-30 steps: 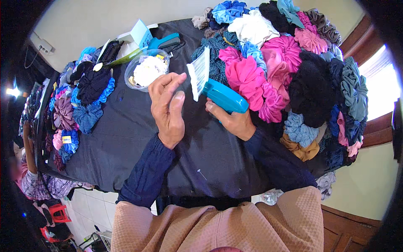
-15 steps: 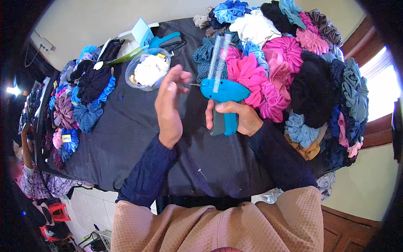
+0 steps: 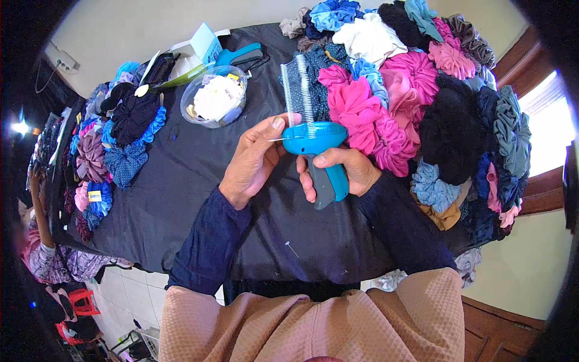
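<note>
My right hand [image 3: 353, 172] is wrapped around the grey-and-blue handle of a teal tagging gun [image 3: 315, 139], held above the dark cloth. Out of the gun's top stands a strip of clear plastic fasteners [image 3: 295, 90]. A thin needle points left from its front end. My left hand [image 3: 253, 160] is at that front end, thumb and forefinger pinched at the base of the fastener strip; the other fingers are partly hidden behind the gun. Past my left hand is a clear round tub [image 3: 184, 111] of white and yellow tags.
Scrunchies in pink, black, white and blue [image 3: 356, 102] are heaped along the right; another scrunchie pile [image 3: 126, 163] lies left. A second teal tagging gun [image 3: 238, 55] rests by an opened box [image 3: 205, 43]. A loose fastener [image 3: 292, 248] lies on the black cloth [image 3: 199, 169]. Another person [image 3: 39, 235] is far left.
My left hand has come right and down to the front of the tagging gun, its fingers closing at the fastener strip. The gun has shifted slightly left and lower in my right hand.
</note>
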`<state>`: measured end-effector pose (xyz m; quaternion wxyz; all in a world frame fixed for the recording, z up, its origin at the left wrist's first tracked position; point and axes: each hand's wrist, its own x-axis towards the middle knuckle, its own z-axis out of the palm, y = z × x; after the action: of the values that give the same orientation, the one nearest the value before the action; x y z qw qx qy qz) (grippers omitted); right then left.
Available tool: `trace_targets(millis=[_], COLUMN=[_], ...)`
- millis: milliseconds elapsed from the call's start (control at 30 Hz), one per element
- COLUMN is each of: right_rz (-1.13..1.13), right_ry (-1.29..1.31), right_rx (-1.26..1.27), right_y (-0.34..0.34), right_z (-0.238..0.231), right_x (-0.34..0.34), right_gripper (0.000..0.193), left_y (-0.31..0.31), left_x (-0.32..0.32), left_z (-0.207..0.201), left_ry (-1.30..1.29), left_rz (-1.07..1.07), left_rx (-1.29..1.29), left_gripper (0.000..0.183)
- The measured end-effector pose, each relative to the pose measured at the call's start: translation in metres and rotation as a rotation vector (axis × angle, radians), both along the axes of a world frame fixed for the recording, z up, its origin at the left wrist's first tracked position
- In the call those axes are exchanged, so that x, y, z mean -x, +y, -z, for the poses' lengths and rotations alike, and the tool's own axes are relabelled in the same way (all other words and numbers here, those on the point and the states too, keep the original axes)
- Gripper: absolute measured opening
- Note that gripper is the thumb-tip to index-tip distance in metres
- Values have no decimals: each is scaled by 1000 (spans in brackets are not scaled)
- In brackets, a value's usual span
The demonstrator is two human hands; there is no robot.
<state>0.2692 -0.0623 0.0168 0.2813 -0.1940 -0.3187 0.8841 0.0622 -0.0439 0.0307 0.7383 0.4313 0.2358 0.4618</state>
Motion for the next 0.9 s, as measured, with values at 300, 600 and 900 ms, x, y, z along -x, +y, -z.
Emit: trace_targets(millis=[300,600,900], right_rz=[-21,-17,-16], right_ry=[-17,-28,-63], right_rx=[-20,-15,-41], right_y=[1,-1,-1], right_z=[-1,-2,0], right_x=[1,1,3], right_gripper=[33,32,31], left_y=[3,4,8], left_x=[1,3,7], left_z=[6,6,8], left_ry=[-49,-19,-43], left_rz=[7,-43,-33], left_rx=[27,51,49], left_gripper=[32,25,18])
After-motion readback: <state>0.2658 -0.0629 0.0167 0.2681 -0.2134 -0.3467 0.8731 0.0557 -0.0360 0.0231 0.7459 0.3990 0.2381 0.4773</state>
